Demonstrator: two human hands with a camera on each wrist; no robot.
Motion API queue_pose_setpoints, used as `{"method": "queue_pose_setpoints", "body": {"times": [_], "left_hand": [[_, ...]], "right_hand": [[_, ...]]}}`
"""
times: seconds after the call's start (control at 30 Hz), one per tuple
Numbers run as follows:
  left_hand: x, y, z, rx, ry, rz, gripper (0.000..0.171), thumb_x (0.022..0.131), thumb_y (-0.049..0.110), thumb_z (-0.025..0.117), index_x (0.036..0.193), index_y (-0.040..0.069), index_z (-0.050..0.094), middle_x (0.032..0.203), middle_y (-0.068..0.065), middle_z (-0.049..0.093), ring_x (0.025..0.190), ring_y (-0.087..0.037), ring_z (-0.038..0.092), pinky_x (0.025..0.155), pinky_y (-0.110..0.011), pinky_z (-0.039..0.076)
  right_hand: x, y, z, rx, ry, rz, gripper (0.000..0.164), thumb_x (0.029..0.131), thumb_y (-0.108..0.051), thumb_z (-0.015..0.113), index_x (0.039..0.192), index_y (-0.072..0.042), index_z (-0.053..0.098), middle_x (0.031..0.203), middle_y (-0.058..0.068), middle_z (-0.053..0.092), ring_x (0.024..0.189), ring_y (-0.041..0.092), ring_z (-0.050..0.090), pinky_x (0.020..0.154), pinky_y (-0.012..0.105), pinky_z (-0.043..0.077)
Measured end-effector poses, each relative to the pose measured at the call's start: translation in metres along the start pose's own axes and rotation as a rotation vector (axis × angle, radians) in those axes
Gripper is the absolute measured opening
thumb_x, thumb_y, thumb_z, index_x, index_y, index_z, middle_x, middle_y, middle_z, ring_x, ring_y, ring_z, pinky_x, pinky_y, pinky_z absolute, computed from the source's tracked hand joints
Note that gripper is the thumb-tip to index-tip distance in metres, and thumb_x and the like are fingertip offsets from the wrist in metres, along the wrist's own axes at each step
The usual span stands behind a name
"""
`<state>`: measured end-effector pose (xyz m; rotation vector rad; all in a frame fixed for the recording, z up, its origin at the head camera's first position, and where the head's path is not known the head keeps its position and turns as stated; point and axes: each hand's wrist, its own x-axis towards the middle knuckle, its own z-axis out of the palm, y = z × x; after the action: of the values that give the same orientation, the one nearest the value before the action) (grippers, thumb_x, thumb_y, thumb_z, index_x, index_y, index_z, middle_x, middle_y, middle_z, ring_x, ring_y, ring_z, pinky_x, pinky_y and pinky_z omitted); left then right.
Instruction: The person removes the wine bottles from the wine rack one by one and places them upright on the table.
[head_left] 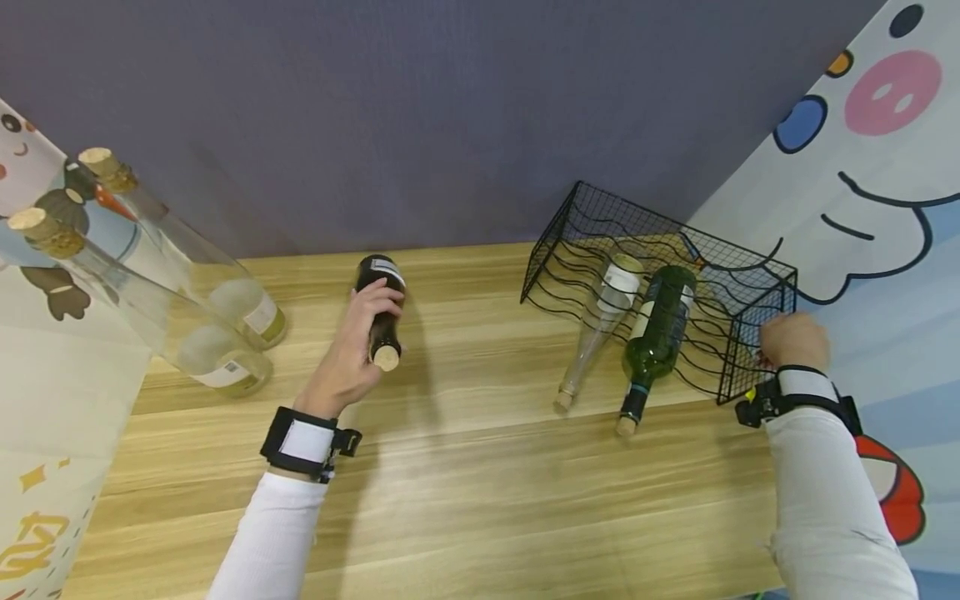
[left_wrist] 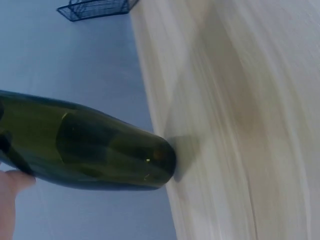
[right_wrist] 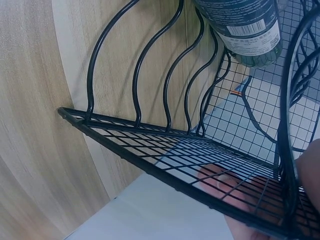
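My left hand (head_left: 347, 354) grips a dark green corked wine bottle (head_left: 385, 333) by its upper part. The bottle stands near the table's back edge; in the left wrist view its base (left_wrist: 162, 162) meets the wood. My right hand (head_left: 797, 340) holds the right end of a black wire bottle rack (head_left: 727, 357). Fingers (right_wrist: 227, 192) show through the mesh in the right wrist view. In the rack lie a clear corked bottle (head_left: 597, 321) and a labelled green wine bottle (head_left: 658, 329), necks toward me.
Two tall clear corked bottles, a nearer one (head_left: 168, 321) and a farther one (head_left: 213, 267), stand at the left. A grey-purple wall (head_left: 420, 125) rises behind the wooden table (head_left: 480, 500). A cartoon-printed panel (head_left: 885, 250) borders the right side.
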<state>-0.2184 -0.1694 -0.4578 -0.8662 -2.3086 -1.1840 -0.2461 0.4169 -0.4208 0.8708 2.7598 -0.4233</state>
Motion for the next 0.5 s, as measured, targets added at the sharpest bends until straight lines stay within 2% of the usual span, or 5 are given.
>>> {"method": "queue_pose_setpoints", "body": {"times": [0.1, 0.2, 0.27, 0.37, 0.5], "left_hand": [[0.002, 0.002, -0.001, -0.055, 0.095, 0.002, 0.037, 0.09, 0.02, 0.065, 0.115, -0.004, 0.052, 0.13, -0.022, 0.055, 0.136, -0.043, 0.04, 0.118, -0.06, 0.024], [0.005, 0.005, 0.0, -0.128, 0.179, 0.004, 0.054, 0.095, 0.046, 0.059, 0.112, -0.005, 0.055, 0.125, -0.024, 0.057, 0.131, -0.043, 0.045, 0.116, -0.039, 0.034], [0.007, 0.008, 0.0, -0.172, 0.219, -0.006, 0.066, 0.093, 0.059, 0.056, 0.11, -0.005, 0.056, 0.122, -0.025, 0.058, 0.126, -0.038, 0.049, 0.113, -0.032, 0.036], [0.012, 0.011, 0.0, -0.231, 0.267, -0.026, 0.073, 0.089, 0.065, 0.056, 0.106, -0.006, 0.058, 0.115, -0.025, 0.061, 0.12, -0.033, 0.054, 0.11, -0.028, 0.038], [0.019, 0.017, 0.0, -0.271, 0.338, -0.015, 0.078, 0.086, 0.069, 0.057, 0.098, -0.008, 0.06, 0.102, -0.025, 0.064, 0.11, -0.021, 0.06, 0.102, -0.027, 0.044]], "right_hand": [[0.0, 0.0, -0.001, -0.003, 0.0, -0.006, 0.052, 0.103, -0.024, 0.017, 0.09, 0.012, 0.052, 0.055, 0.01, 0.054, 0.053, 0.024, 0.055, 0.046, 0.031, 0.045], [0.001, 0.001, 0.0, -0.013, 0.008, -0.019, 0.052, 0.103, -0.024, 0.017, 0.088, 0.012, 0.052, 0.056, 0.012, 0.055, 0.055, 0.026, 0.056, 0.046, 0.031, 0.045], [0.002, 0.002, 0.0, -0.024, 0.013, -0.024, 0.052, 0.103, -0.024, 0.017, 0.088, 0.012, 0.052, 0.058, 0.014, 0.055, 0.057, 0.027, 0.056, 0.046, 0.03, 0.044], [0.003, 0.003, 0.001, -0.029, 0.019, -0.024, 0.051, 0.103, -0.024, 0.018, 0.089, 0.012, 0.052, 0.06, 0.016, 0.055, 0.059, 0.029, 0.056, 0.047, 0.031, 0.045], [0.001, 0.002, 0.0, -0.029, 0.019, -0.019, 0.051, 0.103, -0.024, 0.018, 0.092, 0.013, 0.051, 0.064, 0.019, 0.055, 0.063, 0.032, 0.057, 0.049, 0.033, 0.046]]}}
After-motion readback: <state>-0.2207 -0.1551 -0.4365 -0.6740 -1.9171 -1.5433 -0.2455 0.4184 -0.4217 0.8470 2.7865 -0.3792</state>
